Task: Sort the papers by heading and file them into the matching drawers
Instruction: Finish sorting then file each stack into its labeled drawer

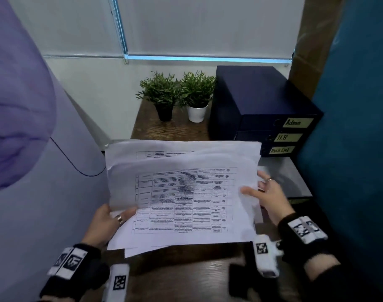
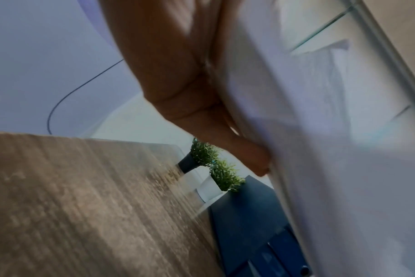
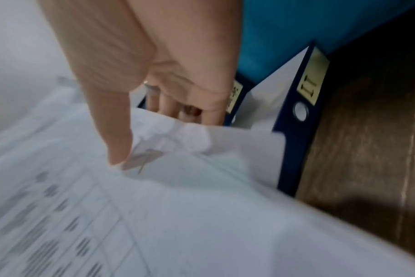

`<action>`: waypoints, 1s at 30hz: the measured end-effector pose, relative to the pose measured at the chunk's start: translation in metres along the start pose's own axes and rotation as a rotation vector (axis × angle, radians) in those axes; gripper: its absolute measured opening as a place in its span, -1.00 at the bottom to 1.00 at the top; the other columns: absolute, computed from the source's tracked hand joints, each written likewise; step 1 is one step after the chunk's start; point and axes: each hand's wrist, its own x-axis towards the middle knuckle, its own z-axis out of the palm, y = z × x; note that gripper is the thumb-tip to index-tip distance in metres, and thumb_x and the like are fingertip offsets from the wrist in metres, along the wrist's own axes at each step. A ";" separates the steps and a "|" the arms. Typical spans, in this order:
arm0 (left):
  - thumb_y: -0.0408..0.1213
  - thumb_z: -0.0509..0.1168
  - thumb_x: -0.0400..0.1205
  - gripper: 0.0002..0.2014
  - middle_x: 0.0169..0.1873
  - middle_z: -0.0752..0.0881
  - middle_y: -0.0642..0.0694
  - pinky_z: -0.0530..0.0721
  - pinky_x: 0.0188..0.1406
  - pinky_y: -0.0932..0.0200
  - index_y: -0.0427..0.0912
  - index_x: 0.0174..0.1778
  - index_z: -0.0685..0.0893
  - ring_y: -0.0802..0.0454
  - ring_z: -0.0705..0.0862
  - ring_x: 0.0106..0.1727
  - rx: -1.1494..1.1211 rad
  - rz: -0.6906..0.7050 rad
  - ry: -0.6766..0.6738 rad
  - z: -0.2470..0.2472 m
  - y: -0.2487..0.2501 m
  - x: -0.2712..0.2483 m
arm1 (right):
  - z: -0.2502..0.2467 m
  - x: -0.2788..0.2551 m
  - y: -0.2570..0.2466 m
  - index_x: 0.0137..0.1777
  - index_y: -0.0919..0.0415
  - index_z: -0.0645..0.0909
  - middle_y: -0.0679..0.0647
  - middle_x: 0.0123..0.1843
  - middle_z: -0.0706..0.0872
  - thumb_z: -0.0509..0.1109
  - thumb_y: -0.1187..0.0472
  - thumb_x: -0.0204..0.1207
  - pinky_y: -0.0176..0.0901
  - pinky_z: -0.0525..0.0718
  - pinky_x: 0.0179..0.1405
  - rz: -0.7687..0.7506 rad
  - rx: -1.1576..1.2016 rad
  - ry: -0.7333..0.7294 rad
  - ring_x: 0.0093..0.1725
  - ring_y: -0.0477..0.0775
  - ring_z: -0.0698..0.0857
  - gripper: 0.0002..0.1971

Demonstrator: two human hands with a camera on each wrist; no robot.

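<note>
Wooden bench (image 1: 171,127): left hand (image 1: 105,225) grips papers (image 1: 182,192), print blurred; right hand (image 1: 267,192) fingers spread, partly hidden behind their edge.

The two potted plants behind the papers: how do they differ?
The left plant sits in a black pot; the right plant sits in a white pot. The left plant stands farther from the dark blue drawer unit; the right plant is next to it. Both look alike in foliage and size, upright on the wooden desk.
</note>
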 end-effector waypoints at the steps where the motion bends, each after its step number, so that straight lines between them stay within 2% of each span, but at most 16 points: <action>1: -0.54 0.37 0.45 -0.82 -0.38 0.80 0.13 0.71 -0.35 0.31 -0.15 -0.22 0.64 0.15 0.77 -0.36 -0.027 0.011 -0.007 0.004 0.005 -0.003 | -0.009 -0.003 -0.004 0.31 0.20 0.53 0.15 0.10 0.80 0.74 0.10 -0.03 -0.08 0.75 0.04 -0.013 0.072 -0.028 0.06 0.12 0.78 -0.16; 3: -0.43 0.45 0.38 -0.80 -0.25 0.84 0.00 0.74 -0.08 0.10 -0.21 -0.10 0.70 -0.07 0.78 -0.11 -0.058 0.028 -0.038 0.010 0.012 -0.005 | -0.020 -0.011 -0.011 0.16 0.19 0.65 0.15 0.09 0.81 0.76 -0.03 -0.17 -0.10 0.77 0.00 -0.072 0.161 -0.042 0.09 0.16 0.77 -0.19; 5: -0.34 0.46 0.32 -0.59 0.00 0.79 -0.23 0.76 0.00 0.04 -0.34 0.10 0.68 -0.21 0.73 0.07 -0.071 0.076 -0.075 0.017 0.019 -0.009 | -0.027 -0.021 -0.015 0.10 0.20 0.68 0.18 0.10 0.80 0.74 -0.02 -0.08 -0.07 0.75 0.03 -0.138 0.222 -0.018 0.10 0.17 0.77 -0.30; 7: -0.48 0.42 0.40 -0.58 0.08 0.71 -0.24 0.73 0.07 0.11 -0.42 0.20 0.61 -0.15 0.67 0.10 -0.065 0.154 -0.048 0.025 0.023 -0.013 | -0.032 -0.032 -0.013 0.07 0.24 0.69 0.17 0.07 0.81 0.69 0.05 0.06 -0.07 0.74 0.06 -0.184 0.198 0.025 0.08 0.16 0.77 -0.43; 9: -0.56 0.41 0.43 -0.63 0.05 0.71 -0.17 0.66 0.10 0.16 -0.40 0.17 0.63 0.00 0.66 0.07 -0.031 0.207 -0.018 0.032 0.023 -0.020 | -0.035 -0.048 -0.005 0.06 0.25 0.68 0.13 0.03 0.83 0.59 0.20 0.18 -0.10 0.75 0.02 -0.186 0.176 0.041 0.03 0.10 0.79 -0.58; 12: -0.60 0.45 0.38 -0.69 -0.23 0.82 0.12 0.72 0.05 0.27 -0.18 -0.04 0.70 0.26 0.74 -0.12 0.016 0.185 -0.036 0.039 -0.001 -0.025 | -0.034 -0.067 0.021 0.03 0.17 0.64 -0.10 -0.11 0.84 0.58 0.31 0.12 -0.31 0.74 -0.14 -0.138 0.100 0.024 -0.10 -0.08 0.78 -0.58; 14: -0.60 0.47 0.36 -0.68 -0.30 0.83 0.13 0.73 -0.04 0.29 -0.17 -0.07 0.71 0.10 0.76 -0.08 0.024 0.120 -0.067 0.048 -0.021 -0.025 | -0.029 -0.072 0.037 -0.03 0.08 0.63 -0.17 -0.19 0.83 0.65 0.41 0.12 -0.44 0.68 -0.19 -0.096 -0.043 -0.008 -0.12 -0.13 0.72 -0.55; 16: -0.55 0.48 0.37 -0.74 -0.35 0.82 0.09 0.73 -0.13 0.28 -0.13 -0.14 0.72 -0.04 0.74 -0.08 0.004 0.074 -0.057 0.058 -0.033 -0.027 | -0.023 -0.074 0.045 -0.11 0.05 0.61 -0.03 -0.27 0.80 0.59 0.37 0.24 -0.52 0.62 -0.25 -0.066 -0.127 -0.003 -0.11 -0.02 0.69 -0.69; 19: -0.44 0.52 0.38 -0.81 -0.38 0.76 0.14 0.68 -0.20 0.24 -0.08 -0.25 0.70 0.10 0.72 -0.21 -0.054 0.065 0.054 0.064 -0.035 -0.033 | -0.020 -0.078 0.037 -0.06 0.11 0.58 0.06 -0.14 0.72 0.39 0.41 0.49 -0.41 0.65 -0.30 -0.024 -0.002 0.109 -0.11 0.06 0.69 -0.82; 21: -0.45 0.52 0.36 -0.79 -0.33 0.74 0.15 0.69 -0.23 0.34 -0.10 -0.21 0.70 0.26 0.73 -0.28 -0.090 0.082 0.079 0.064 -0.035 -0.037 | -0.021 -0.083 0.033 -0.03 0.17 0.61 0.12 -0.06 0.74 0.36 0.39 0.50 -0.47 0.67 -0.34 0.007 0.042 0.127 -0.14 -0.01 0.71 -0.86; 22: -0.47 0.51 0.36 -0.78 -0.29 0.73 0.11 0.68 -0.19 0.33 -0.12 -0.18 0.69 0.24 0.73 -0.25 -0.079 0.068 0.054 0.064 -0.036 -0.039 | -0.023 -0.084 0.036 -0.03 0.16 0.63 0.18 0.01 0.75 0.41 0.37 0.47 -0.46 0.70 -0.29 0.015 0.029 0.104 -0.15 -0.07 0.75 -0.86; 23: -0.48 0.50 0.38 -0.78 -0.26 0.73 0.04 0.66 -0.10 0.23 -0.16 -0.15 0.68 0.13 0.74 -0.16 -0.047 0.028 0.023 0.064 -0.040 -0.041 | -0.023 -0.086 0.037 -0.01 0.15 0.64 0.22 0.08 0.75 0.50 0.31 0.40 -0.40 0.73 -0.20 0.031 0.006 0.063 -0.15 -0.14 0.77 -0.81; 25: -0.44 0.48 0.43 -0.84 -0.24 0.73 -0.10 0.57 0.00 0.12 -0.22 -0.13 0.67 -0.11 0.70 0.01 0.045 -0.030 -0.003 0.064 -0.048 -0.043 | -0.024 -0.090 0.041 0.18 0.18 0.58 0.26 0.25 0.66 0.67 0.10 0.14 -0.16 0.70 0.14 0.034 -0.165 0.056 0.08 -0.14 0.73 -0.41; 27: -0.41 0.45 0.47 -0.90 -0.38 0.75 0.04 0.57 -0.08 0.14 -0.13 -0.27 0.68 -0.17 0.71 0.06 0.158 0.004 -0.017 0.061 -0.044 -0.044 | -0.024 -0.092 0.030 0.48 0.19 0.36 0.21 0.49 0.40 0.66 0.21 0.14 -0.03 0.47 0.41 -0.044 -0.416 0.254 0.39 0.01 0.49 -0.13; 29: -0.42 0.40 0.51 -0.75 -0.44 0.73 0.19 0.57 -0.18 0.17 0.04 -0.38 0.67 -0.06 0.74 0.02 0.301 0.162 -0.081 0.058 -0.025 -0.047 | -0.021 -0.094 0.008 0.58 0.10 0.20 0.16 0.55 0.25 0.62 0.27 0.22 0.14 0.30 0.54 -0.266 -0.672 0.438 0.50 0.14 0.33 -0.06; 30: -0.42 0.38 0.52 -0.69 -0.45 0.73 0.24 0.56 -0.18 0.24 0.12 -0.41 0.69 0.16 0.75 -0.03 0.376 0.274 -0.131 0.059 -0.009 -0.051 | -0.017 -0.094 -0.004 0.59 0.06 0.16 0.13 0.56 0.25 0.63 0.22 0.21 0.22 0.23 0.56 -0.399 -0.789 0.424 0.52 0.14 0.29 -0.03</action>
